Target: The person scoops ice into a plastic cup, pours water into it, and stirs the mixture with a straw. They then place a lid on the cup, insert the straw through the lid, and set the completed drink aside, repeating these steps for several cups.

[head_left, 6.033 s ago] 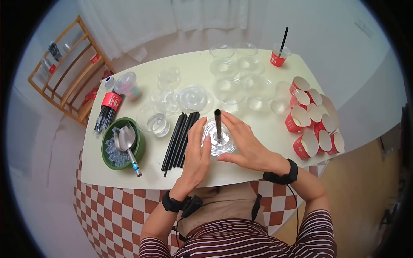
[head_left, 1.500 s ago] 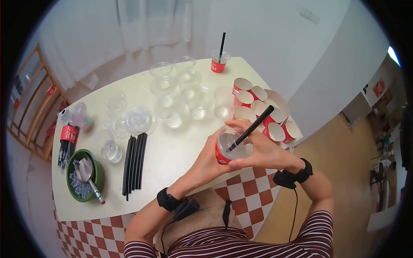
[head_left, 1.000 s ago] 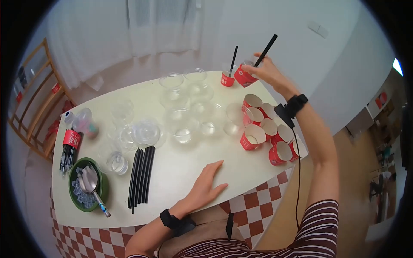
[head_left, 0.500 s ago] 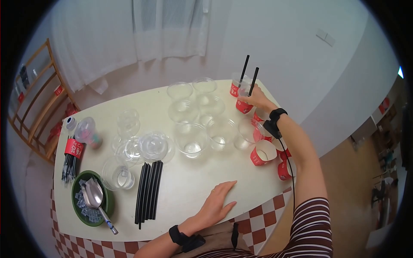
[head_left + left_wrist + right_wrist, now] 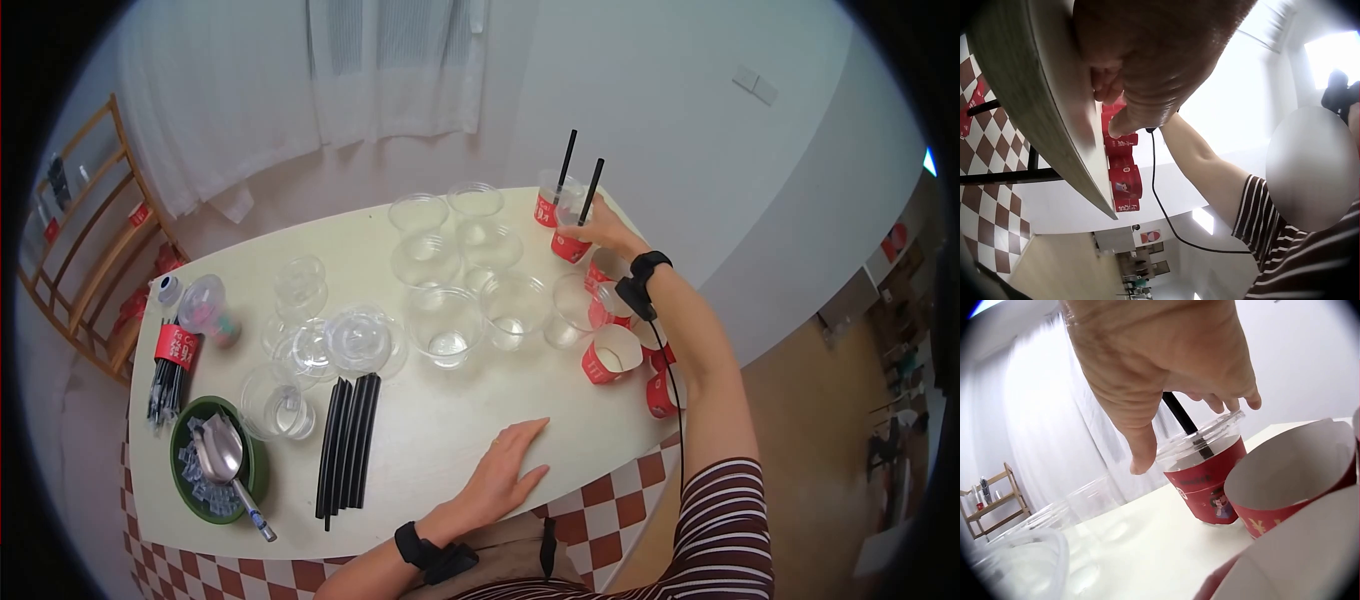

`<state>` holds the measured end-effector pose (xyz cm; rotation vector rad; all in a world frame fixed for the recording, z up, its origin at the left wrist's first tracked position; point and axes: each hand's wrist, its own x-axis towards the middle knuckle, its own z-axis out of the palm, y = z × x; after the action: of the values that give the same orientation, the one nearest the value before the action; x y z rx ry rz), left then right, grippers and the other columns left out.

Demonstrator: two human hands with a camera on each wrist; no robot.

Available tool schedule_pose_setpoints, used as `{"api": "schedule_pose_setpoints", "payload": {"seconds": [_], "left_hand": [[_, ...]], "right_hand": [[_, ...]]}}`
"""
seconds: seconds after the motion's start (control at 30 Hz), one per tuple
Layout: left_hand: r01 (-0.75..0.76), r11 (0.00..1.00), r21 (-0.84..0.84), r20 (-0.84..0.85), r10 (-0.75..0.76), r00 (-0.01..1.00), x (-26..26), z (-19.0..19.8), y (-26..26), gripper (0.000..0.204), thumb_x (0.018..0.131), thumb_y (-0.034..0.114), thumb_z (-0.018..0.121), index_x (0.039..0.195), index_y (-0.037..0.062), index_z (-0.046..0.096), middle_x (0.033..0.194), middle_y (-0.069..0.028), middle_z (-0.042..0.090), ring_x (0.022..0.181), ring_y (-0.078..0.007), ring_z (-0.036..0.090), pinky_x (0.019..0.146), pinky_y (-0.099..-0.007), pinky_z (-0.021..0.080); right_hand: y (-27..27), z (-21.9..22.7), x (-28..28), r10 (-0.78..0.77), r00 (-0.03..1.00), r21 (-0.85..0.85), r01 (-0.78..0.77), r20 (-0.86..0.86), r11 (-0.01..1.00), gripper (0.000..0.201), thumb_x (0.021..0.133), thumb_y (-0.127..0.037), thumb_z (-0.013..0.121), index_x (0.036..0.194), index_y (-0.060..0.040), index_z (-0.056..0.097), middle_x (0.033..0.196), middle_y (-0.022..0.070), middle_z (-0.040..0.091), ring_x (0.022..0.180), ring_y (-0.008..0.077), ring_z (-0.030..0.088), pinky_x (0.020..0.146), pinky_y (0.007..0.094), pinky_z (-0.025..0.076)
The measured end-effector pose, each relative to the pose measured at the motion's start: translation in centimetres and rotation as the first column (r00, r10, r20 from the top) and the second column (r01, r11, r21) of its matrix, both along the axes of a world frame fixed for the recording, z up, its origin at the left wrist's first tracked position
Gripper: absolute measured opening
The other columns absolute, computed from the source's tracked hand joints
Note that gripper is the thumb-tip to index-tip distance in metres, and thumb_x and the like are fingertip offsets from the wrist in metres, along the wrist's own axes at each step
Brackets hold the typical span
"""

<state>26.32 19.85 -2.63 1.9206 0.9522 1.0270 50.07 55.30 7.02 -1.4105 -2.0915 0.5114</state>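
Raised a second ago, the red-sleeved cup (image 5: 570, 246) is standing on the table (image 5: 430, 450), upper right, holding a black straw (image 5: 592, 190). Your right hand (image 5: 606, 230) is spreading its fingers around the lid (image 5: 1225, 427); your left hand (image 5: 497, 482) is resting lower centre, fingers straight. The green bowl (image 5: 259, 472), lower left, is holding a scoop (image 5: 221, 452) and bluish pieces (image 5: 212, 495).

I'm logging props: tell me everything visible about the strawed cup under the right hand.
The cup looks like clear plastic, wrapped in a red printed sleeve with a cartoon figure. A clear lid tops it, and a black straw slants up through it. It appears to stand on the white table, near its far right corner. The right hand arches over it; fingertip contact is unclear.
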Motion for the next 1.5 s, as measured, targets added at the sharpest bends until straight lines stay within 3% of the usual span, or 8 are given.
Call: {"api": "schedule_pose_setpoints", "payload": {"seconds": [0.23, 0.33, 0.4, 0.47, 0.5, 0.63, 1.0, 1.5], "left_hand": [[-0.039, 0.964, -0.261, 0.228, 0.101, 0.968, -0.7, 3.3, -1.0, 0.038, 0.097, 0.006, 0.059, 0.134, -0.0003, 0.054, 0.130, -0.0156, 0.059, 0.115, -0.0246, 0.061, 0.102, -0.0353, 0.048], [-0.111, 0.983, -0.148, 0.247, 0.145, 0.958, -2.9, 8.5, -3.1, 0.036, 0.094, -0.002, 0.055, 0.130, -0.0014, 0.057, 0.125, -0.0154, 0.061, 0.111, -0.0269, 0.063, 0.099, -0.0354, 0.049], [-0.183, 0.975, 0.124, 0.103, 0.170, 0.980, -4.5, 13.4, -4.9, 0.031, 0.088, -0.007, 0.054, 0.117, -0.0019, 0.065, 0.116, -0.0140, 0.064, 0.105, -0.0256, 0.065, 0.095, -0.0356, 0.050], [-0.051, 0.905, 0.423, -0.112, 0.107, 0.988, -5.8, 17.6, -7.0, 0.024, 0.078, -0.006, 0.058, 0.099, -0.0007, 0.069, 0.108, -0.0122, 0.066, 0.102, -0.0253, 0.066, 0.090, -0.0354, 0.051], [-0.016, 0.862, 0.507, -0.116, 0.086, 0.989, -6.0, 19.1, -8.5, 0.032, 0.079, -0.001, 0.061, 0.110, 0.0016, 0.066, 0.106, -0.0115, 0.064, 0.098, -0.0250, 0.064, 0.086, -0.0359, 0.050], [-0.131, 0.896, 0.425, -0.088, 0.184, 0.979, -4.6, 22.4, -15.7, 0.039, 0.084, 0.010, 0.068, 0.122, 0.0052, 0.063, 0.124, -0.0137, 0.058, 0.115, -0.0306, 0.055, 0.097, -0.0443, 0.044], [-0.142, 0.827, 0.544, 0.133, 0.083, 0.988, -2.4, 20.9, -16.4, 0.038, 0.082, 0.011, 0.068, 0.120, 0.0070, 0.065, 0.120, -0.0128, 0.059, 0.112, -0.0288, 0.056, 0.096, -0.0431, 0.045], [-0.137, 0.848, 0.512, 0.158, 0.064, 0.985, -3.9, 19.7, -17.1, 0.037, 0.080, 0.013, 0.068, 0.117, 0.0094, 0.068, 0.116, -0.0117, 0.061, 0.108, -0.0263, 0.057, 0.096, -0.0414, 0.045]], "right_hand": [[-4.0, 2.4, 1.7, -0.213, 0.977, 0.153, 0.214, -0.029, 0.965, 0.098, 0.083, -0.045, 0.080, 0.147, 0.0129, 0.034, 0.146, 0.0338, 0.046, 0.140, 0.0403, 0.045, 0.114, 0.0444, 0.039], [-8.1, 4.3, 2.2, -0.203, 0.972, 0.231, 0.225, -0.114, 0.946, 0.080, 0.090, -0.039, 0.075, 0.146, 0.0065, 0.039, 0.141, 0.0296, 0.053, 0.137, 0.0376, 0.048, 0.112, 0.0446, 0.040], [-11.1, 5.1, 1.8, -0.176, 0.971, 0.266, 0.214, -0.162, 0.940, 0.068, 0.093, -0.034, 0.072, 0.145, 0.0014, 0.044, 0.138, 0.0250, 0.057, 0.133, 0.0345, 0.051, 0.109, 0.0435, 0.042], [-14.5, 6.0, 1.1, -0.143, 0.973, 0.297, 0.193, -0.183, 0.935, 0.057, 0.096, -0.029, 0.069, 0.143, -0.0036, 0.049, 0.134, 0.0198, 0.061, 0.129, 0.0308, 0.055, 0.107, 0.0419, 0.043], [-15.9, 6.2, 0.7, -0.103, 0.979, 0.319, 0.155, -0.175, 0.935, 0.055, 0.096, -0.028, 0.068, 0.142, -0.0046, 0.050, 0.133, 0.0179, 0.062, 0.127, 0.0291, 0.056, 0.106, 0.0411, 0.043], [-21.5, 6.7, -1.7, 0.039, 0.993, 0.386, 0.006, -0.108, 0.923, 0.049, 0.096, -0.022, 0.067, 0.140, -0.0066, 0.052, 0.130, 0.0134, 0.064, 0.123, 0.0245, 0.058, 0.106, 0.0399, 0.043], [-27.9, 6.8, -6.6, 0.247, 0.969, 0.394, -0.218, -0.023, 0.893, 0.048, 0.095, -0.009, 0.064, 0.141, -0.0067, 0.051, 0.129, 0.0118, 0.064, 0.122, 0.0215, 0.060, 0.105, 0.0390, 0.044], [-30.7, 4.7, -9.5, 0.521, 0.852, 0.341, -0.506, 0.051, 0.793, 0.059, 0.090, -0.001, 0.070, 0.144, -0.0066, 0.048, 0.123, 0.0139, 0.062, 0.114, 0.0263, 0.062, 0.097, 0.0388, 0.048]]}}
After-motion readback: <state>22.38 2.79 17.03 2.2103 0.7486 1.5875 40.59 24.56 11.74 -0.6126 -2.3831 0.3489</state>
